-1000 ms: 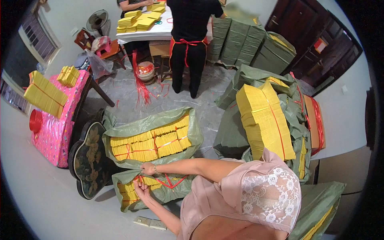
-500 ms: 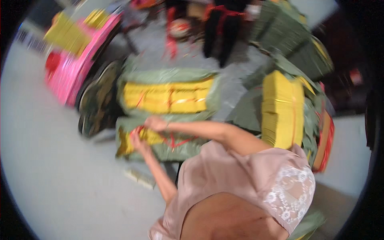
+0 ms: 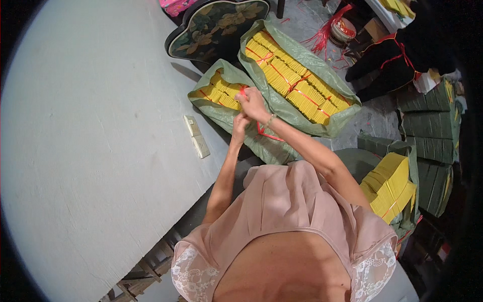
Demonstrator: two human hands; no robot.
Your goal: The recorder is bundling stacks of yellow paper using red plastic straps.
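Observation:
In front of me a green woven sack (image 3: 274,147) lies part open, with yellow paper bundles (image 3: 220,91) showing at its far end. My right hand (image 3: 254,105) is closed over the sack's opening, with red plastic cord (image 3: 243,91) showing at its fingers. Just below it, my left hand (image 3: 241,127) is closed too; what it grips is hidden. More red cord (image 3: 269,135) lies across the sack near my right wrist. Alongside, a second green sack (image 3: 341,120) gapes wide, filled with rows of yellow bundles (image 3: 282,75) tied in red.
A pale wall (image 3: 100,126) with sockets (image 3: 196,137) rises at my left. Beyond the sacks stands a chair with a patterned back (image 3: 216,30). At right are a stack of yellow paper (image 3: 390,186) and green packed bales (image 3: 427,126). A tub (image 3: 343,30) and red strands lie farther off.
The view has swung, so the sacks now slant across it. My hands have come close together, the left now below the right, and remain at the near sack's opening.

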